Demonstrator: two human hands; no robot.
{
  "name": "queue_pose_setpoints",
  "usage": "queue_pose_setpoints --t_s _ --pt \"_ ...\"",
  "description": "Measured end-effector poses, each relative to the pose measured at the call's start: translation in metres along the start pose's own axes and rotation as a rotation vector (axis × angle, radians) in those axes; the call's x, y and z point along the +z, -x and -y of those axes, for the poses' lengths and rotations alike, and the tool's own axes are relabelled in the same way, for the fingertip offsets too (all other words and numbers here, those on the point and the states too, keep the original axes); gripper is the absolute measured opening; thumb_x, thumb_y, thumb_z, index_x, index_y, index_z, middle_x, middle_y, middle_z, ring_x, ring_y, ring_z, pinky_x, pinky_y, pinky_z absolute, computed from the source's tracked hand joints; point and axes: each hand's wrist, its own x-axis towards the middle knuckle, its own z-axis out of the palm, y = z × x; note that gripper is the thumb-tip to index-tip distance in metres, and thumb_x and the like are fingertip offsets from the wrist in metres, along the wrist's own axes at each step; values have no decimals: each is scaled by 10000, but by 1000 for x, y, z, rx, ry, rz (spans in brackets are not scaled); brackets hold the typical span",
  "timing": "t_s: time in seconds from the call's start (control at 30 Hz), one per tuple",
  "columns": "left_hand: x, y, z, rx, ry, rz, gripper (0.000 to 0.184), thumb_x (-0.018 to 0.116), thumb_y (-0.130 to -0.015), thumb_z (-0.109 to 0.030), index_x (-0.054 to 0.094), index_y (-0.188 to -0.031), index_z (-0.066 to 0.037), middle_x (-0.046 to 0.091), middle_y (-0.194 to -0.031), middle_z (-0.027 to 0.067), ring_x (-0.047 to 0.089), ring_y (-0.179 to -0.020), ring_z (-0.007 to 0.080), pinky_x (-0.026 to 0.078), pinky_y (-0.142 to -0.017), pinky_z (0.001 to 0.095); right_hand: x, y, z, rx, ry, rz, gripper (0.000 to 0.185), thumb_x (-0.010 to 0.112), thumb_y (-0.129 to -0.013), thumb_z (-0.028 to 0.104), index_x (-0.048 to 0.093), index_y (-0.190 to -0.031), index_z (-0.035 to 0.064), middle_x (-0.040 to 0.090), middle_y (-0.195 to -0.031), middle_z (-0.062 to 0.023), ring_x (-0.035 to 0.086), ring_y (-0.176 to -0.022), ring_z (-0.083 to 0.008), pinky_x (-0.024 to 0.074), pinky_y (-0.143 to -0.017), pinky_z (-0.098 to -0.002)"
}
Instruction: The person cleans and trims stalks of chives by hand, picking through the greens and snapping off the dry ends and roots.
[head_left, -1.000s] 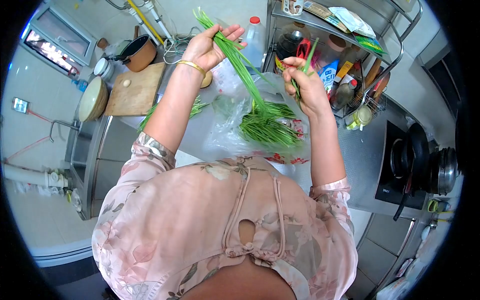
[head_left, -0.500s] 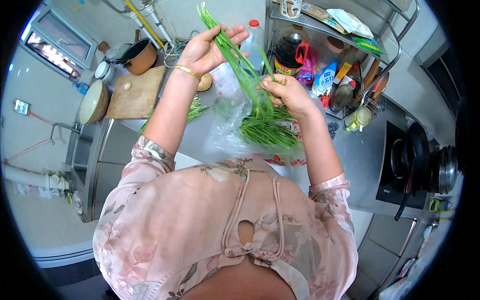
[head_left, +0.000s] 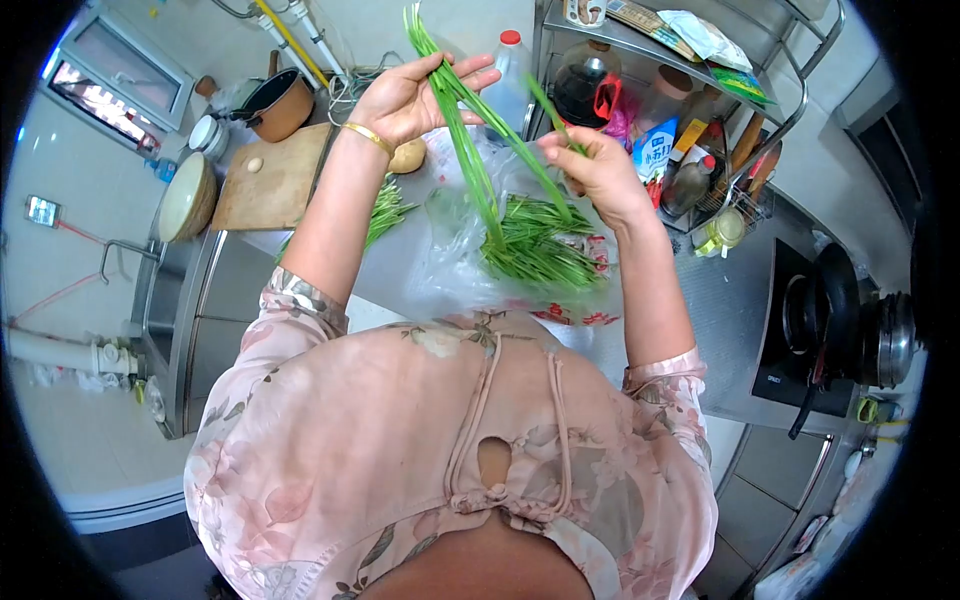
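Observation:
A thin bunch of long green stalks [head_left: 466, 135] hangs from my left hand [head_left: 405, 100], which grips it between thumb and palm with the other fingers stretched out. My right hand [head_left: 597, 172] pinches a short green piece [head_left: 552, 112] between thumb and fingers, to the right of the bunch. Below the hands, a pile of green stalks [head_left: 545, 245] lies on a clear plastic bag [head_left: 440, 265] with red print. More green stalks [head_left: 385, 212] lie on the counter, partly hidden behind my left forearm.
At the left are a cutting board [head_left: 270, 185] with a small pale bulb, a bowl [head_left: 187, 198] and an orange-brown pot [head_left: 280, 105]. A metal rack [head_left: 660, 45] with bottles and packets stands at the back right. Beyond it sits a stove [head_left: 785, 375] with black pans.
My right hand moved in toward the bunch, then back out a little to the right with a green piece. The bunch in my left hand has spread into separate strands.

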Motion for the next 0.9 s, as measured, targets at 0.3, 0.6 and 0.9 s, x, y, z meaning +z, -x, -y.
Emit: queue_pose_setpoints --t_s 0.3,0.6,0.9 --pt "6 -5 4 26 -21 -73 213 314 -930 -193 445 -927 -25 336 -1297 226 292 -1230 371 371 -839 641 23 32 34 -261 278 49 173 648 -734 159 613 -796 2 563 -675 4 473 -644 -55 397 -584 -217" --pt "4 -8 4 -8 -14 -11 204 291 -935 -196 408 -961 -32 342 -1293 222 293 -1230 371 369 -841 642 28 3 -4 -179 279 161 201 643 -726 177 623 -788 -14 554 -630 -2 471 -590 -60 382 -544 -219" --pt "9 1 4 -45 -166 -73 257 295 -933 -222 418 -1003 -7 363 -1295 178 354 -1202 328 353 -881 618 13 0 -2 105 -99 212 144 584 -773 182 606 -743 44 467 -552 54 340 -479 -18 227 -424 -188"
